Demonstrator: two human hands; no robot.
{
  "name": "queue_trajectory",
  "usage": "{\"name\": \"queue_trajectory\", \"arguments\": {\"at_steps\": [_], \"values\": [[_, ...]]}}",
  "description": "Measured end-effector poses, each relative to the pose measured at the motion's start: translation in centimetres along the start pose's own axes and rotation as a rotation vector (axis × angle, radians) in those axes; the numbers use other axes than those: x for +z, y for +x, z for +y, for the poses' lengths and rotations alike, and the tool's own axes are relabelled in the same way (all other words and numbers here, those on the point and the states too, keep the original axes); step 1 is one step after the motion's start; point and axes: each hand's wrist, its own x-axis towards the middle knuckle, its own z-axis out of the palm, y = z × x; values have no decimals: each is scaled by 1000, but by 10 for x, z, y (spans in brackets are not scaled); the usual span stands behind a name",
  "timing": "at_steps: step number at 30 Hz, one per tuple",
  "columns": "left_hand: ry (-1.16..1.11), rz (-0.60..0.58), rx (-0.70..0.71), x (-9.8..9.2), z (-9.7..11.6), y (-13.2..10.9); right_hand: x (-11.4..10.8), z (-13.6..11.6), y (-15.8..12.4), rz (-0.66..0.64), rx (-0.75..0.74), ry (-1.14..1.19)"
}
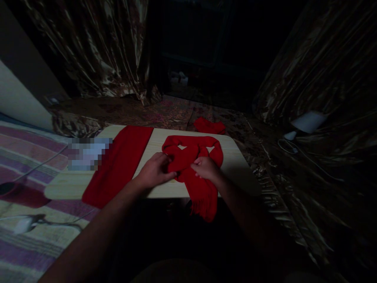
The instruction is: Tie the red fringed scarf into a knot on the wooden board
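Observation:
A red fringed scarf (193, 151) lies looped on a small light wooden table (159, 143), its fringed end hanging over the near edge. My left hand (154, 171) rests on the scarf's crossed middle with fingers curled, gripping the fabric. My right hand (206, 167) pinches the same scarf just to the right of the crossing. A second red cloth (120, 163) lies flat in a long strip on the left part of the table, apart from both hands.
A small red cloth piece (209, 125) lies on the floor beyond the table. A striped blanket (26, 157) spreads on the left. Shiny brown curtains (88, 47) hang behind and right. A white object (308, 121) and cable sit at right.

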Motion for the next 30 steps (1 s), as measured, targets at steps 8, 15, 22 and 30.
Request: {"name": "queue_trajectory", "arguments": {"at_steps": [8,15,22,30], "values": [[-131,63,-144,21,-5,0,7,-18,-1,-94,186,454],[-1081,76,-385,22,15,14,7,-27,1,-122,-2,776],[-1335,-2,-347,33,36,38,3,-33,-3,-174,-81,827],[-759,32,-233,58,24,59,-9,-18,16,247,-72,378]]}}
